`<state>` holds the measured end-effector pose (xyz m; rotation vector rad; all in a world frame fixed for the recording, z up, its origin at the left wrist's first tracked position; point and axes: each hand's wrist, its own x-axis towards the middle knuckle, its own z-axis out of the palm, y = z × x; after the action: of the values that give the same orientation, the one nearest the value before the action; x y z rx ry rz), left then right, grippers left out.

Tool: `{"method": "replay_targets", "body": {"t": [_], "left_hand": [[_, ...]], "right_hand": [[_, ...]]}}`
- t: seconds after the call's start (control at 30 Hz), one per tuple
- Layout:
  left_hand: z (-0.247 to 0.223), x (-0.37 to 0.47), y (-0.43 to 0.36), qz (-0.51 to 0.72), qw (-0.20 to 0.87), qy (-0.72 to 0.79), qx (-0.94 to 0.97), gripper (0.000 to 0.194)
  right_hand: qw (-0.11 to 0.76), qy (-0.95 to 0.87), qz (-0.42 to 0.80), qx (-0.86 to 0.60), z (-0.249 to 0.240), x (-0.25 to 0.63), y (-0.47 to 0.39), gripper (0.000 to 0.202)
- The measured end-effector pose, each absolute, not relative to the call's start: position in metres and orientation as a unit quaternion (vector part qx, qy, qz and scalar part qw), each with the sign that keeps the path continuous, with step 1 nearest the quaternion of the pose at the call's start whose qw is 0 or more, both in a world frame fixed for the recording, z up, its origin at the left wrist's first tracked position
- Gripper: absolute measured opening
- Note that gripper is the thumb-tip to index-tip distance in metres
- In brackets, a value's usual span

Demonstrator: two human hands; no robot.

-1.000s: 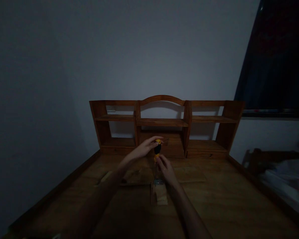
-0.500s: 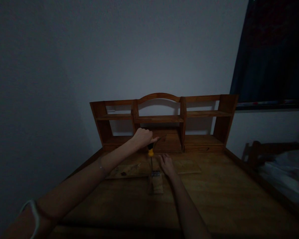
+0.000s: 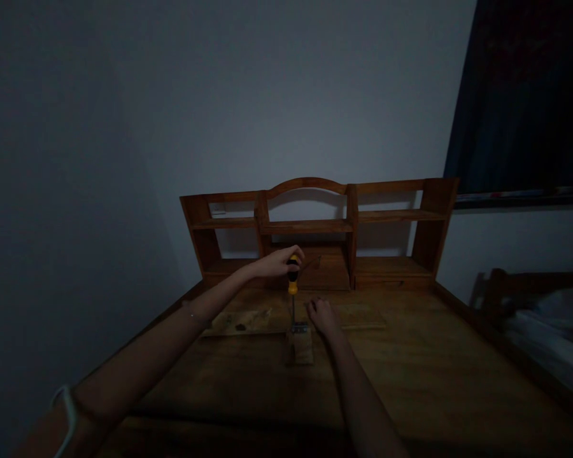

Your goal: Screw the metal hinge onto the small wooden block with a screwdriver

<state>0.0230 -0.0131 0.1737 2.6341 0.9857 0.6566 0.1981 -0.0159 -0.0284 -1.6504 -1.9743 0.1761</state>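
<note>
My left hand (image 3: pixel 285 261) is closed on the handle of a yellow and black screwdriver (image 3: pixel 293 287), which stands upright. The screwdriver's tip meets a small metal hinge (image 3: pixel 300 327) at the far end of a short wood block (image 3: pixel 302 350). Just right of the screwdriver, my right hand (image 3: pixel 321 313) rests low over a long flat board (image 3: pixel 363 315), with its fingers curled. Whatever its fingertips may hold is too dark to make out. The board's left part (image 3: pixel 241 322) has a dark knot.
A wooden shelf unit (image 3: pixel 305 226) stands along the back of the wooden desk (image 3: pixel 410 369), against the wall. Raised edges run along the desk's sides. At the right are a bed frame (image 3: pixel 530 280) and pale plastic or cloth (image 3: pixel 549 331).
The fingers of my left hand have shifted around the screwdriver's handle, showing more of its black and yellow top. My right hand's fingers look more curled in. The view has shifted slightly.
</note>
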Motion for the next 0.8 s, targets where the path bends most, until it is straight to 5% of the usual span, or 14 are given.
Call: {"method": "replay_targets", "body": {"t": [0.2,0.37,0.47,0.8], "left_hand": [[0.121,0.024,-0.01,0.451,0.071,0.421,0.784,0.038],[0.06,0.043,-0.011,0.536,0.443,0.308,0.649,0.046],[0.035,0.044,-0.014,0.547,0.573,0.212,0.572,0.044],[0.019,0.028,-0.009,0.554,0.641,0.197,0.494,0.037]], "right_hand": [[0.273,-0.737,0.049,-0.616,-0.03,0.196,-0.017,0.039],[0.278,-0.736,0.023,-0.617,-0.028,0.194,-0.018,0.035],[0.282,-0.733,0.008,-0.619,-0.029,0.192,-0.017,0.034],[0.278,-0.73,-0.005,-0.624,-0.033,0.188,-0.012,0.032]]}}
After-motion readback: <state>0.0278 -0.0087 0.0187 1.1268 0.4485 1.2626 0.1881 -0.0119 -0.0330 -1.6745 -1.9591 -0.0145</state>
